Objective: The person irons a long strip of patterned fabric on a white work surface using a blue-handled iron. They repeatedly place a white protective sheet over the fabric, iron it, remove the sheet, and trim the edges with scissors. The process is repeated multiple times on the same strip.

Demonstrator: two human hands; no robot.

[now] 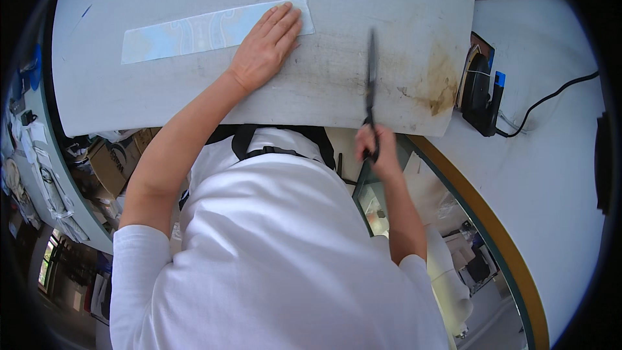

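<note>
A pale blue and white patterned strip of fabric (194,34) lies flat and slightly slanted on the cloth-covered work table (146,97). My left hand (269,41) rests palm down on its right end, fingers extended and pinching nothing. In my right hand (381,148) is a pair of black-handled scissors (371,73), held at the near table edge. The long blades point away from me over the table, to the right of the strip and apart from it. They are blurred, and whether they are parted cannot be made out.
A black clothes iron (478,90) stands to the right, with its power cord (544,92) trailing across a white surface (549,165). Brown stains (440,82) mark the table's right corner. Below on the left is a cardboard box (108,165).
</note>
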